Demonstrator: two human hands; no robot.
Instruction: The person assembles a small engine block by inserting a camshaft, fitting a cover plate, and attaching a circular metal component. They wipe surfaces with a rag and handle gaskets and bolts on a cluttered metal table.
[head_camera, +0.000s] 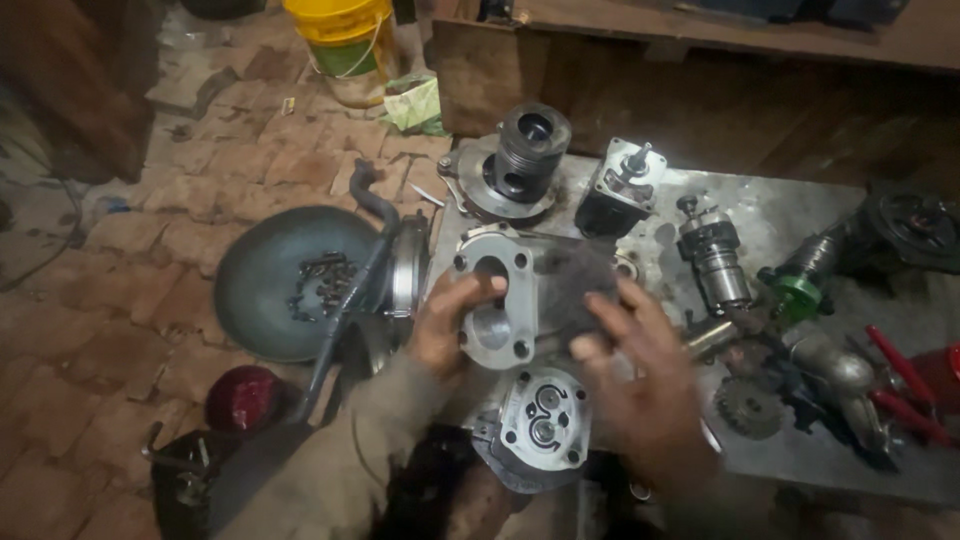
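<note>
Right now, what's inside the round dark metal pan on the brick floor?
The round dark metal pan holds a small heap of dark bolts. A black curved pipe crosses its right side, hiding what lies beneath.
</note>
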